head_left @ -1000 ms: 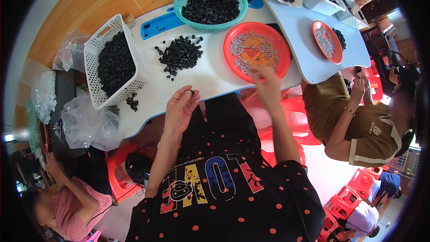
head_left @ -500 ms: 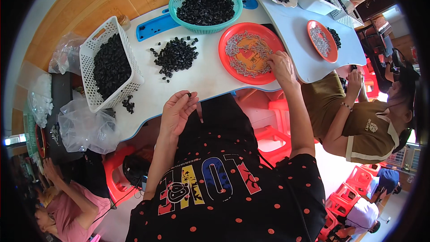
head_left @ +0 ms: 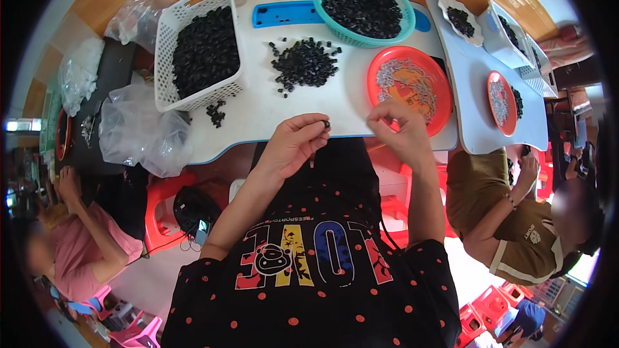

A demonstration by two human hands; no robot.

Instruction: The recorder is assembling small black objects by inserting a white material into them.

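The left hand pinches a black piece at the table's near edge. The right hand, fingertips bunched, overlaps the red plate of silvery pins; its grip is unclear. Beyond lie a black pile, a white basket and a green basket.

red plate looks glossy plstc, silver pcs metal, tabletop smooth.

A head-worn fisheye looks down, fairly near, on the white table
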